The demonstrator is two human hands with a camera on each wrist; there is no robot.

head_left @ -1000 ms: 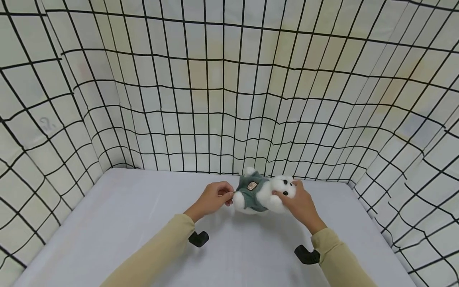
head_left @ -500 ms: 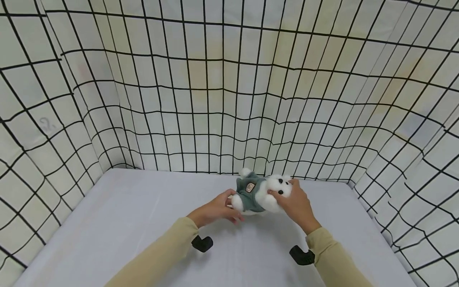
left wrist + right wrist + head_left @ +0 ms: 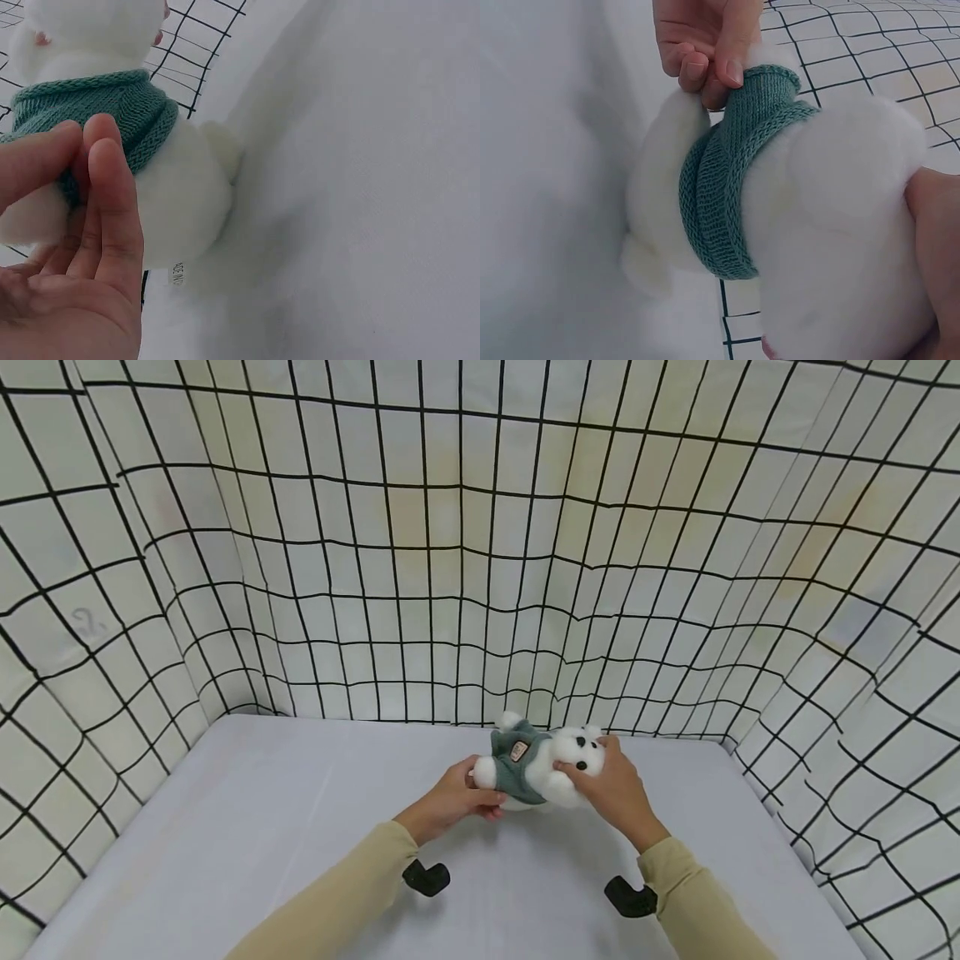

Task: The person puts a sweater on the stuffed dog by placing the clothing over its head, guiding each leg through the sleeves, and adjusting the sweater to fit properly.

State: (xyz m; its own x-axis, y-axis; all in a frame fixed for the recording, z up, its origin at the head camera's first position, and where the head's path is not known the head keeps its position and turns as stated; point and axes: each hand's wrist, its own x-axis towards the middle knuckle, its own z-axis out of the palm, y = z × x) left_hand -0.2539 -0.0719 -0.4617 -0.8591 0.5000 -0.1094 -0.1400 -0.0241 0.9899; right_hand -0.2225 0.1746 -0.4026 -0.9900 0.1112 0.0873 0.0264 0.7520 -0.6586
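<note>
A white stuffed animal (image 3: 542, 777) in a green knitted sweater (image 3: 517, 781) lies sideways near the back of the white table, with its black eyes and nose towards the head camera. My right hand (image 3: 621, 797) grips its head, thumb across the cheek. At the toy's arm, my left hand (image 3: 448, 800) pinches the sweater's sleeve edge between thumb and fingers. The right wrist view shows the left thumb and fingertips (image 3: 735, 72) at the cuff. Seen from the left wrist, the white body and a round tail (image 3: 223, 154) face the table. The fingers behind the toy are partly hidden.
Black wire grid (image 3: 459, 602) with white sheeting behind it rises at the back and both sides of the table (image 3: 300, 827). A black angular piece (image 3: 426, 878) sits beside the left wrist and another black piece (image 3: 630, 897) beside the right.
My left hand first spread its fingers around the toy's arm, then closed at the sleeve. The toy and right hand have shifted slightly left; the head view has turned a little.
</note>
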